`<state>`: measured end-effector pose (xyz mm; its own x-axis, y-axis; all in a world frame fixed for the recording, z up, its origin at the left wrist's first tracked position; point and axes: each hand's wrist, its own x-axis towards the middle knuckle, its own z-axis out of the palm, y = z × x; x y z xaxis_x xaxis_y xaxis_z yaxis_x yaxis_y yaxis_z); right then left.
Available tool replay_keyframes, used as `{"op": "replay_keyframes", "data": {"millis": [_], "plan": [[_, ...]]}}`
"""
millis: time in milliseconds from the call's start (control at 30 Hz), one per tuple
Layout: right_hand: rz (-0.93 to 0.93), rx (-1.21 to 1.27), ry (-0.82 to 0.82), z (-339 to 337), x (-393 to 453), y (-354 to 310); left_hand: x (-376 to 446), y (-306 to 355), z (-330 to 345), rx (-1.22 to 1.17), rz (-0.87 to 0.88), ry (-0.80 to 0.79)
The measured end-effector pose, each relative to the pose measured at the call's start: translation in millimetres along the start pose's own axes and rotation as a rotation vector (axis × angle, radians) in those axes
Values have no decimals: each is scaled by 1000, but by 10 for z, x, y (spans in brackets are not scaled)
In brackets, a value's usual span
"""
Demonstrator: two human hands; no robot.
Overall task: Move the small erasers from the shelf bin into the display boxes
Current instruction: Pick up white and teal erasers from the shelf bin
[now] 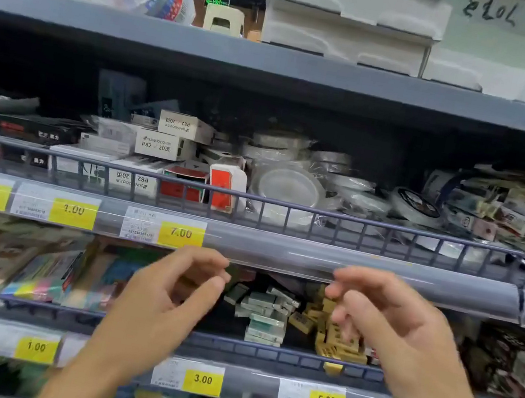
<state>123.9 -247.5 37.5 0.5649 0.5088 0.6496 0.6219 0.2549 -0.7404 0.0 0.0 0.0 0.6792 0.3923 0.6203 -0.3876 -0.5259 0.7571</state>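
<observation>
Behind curled fingers [339, 293], erasers [339, 345] untouched

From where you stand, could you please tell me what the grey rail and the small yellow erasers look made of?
Grey shelf-front rail: probably painted metal, with thin rigid bars and a matte coat. Small yellow erasers: apparently rubber or vinyl blocks in printed sleeves, though blur leaves this uncertain.

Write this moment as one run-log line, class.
left hand: fingers curled, empty | right hand: fingers curled, over small yellow-brown erasers | pale green erasers: piled on shelf | display boxes: not visible
</observation>
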Motion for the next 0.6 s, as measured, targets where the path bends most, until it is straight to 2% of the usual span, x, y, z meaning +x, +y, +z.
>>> {"op": "replay_keyframes", "data": {"millis": [100,267,400,500,600], "plan": [[104,-325,-114,98,13,268,-64,-264,123,410,102,-72],[187,-858,-386,260,162,719,-133,-605,237,729,33,-265],[285,-966,-524,375,375,933,-148,-691,312,930,138,-305],[380,-977,-611,415,562,1075,-182,-751,330,977,291,-190],[428,-1021,-698,438,700,1181,-196,-789,335,965,355,-147]]}}
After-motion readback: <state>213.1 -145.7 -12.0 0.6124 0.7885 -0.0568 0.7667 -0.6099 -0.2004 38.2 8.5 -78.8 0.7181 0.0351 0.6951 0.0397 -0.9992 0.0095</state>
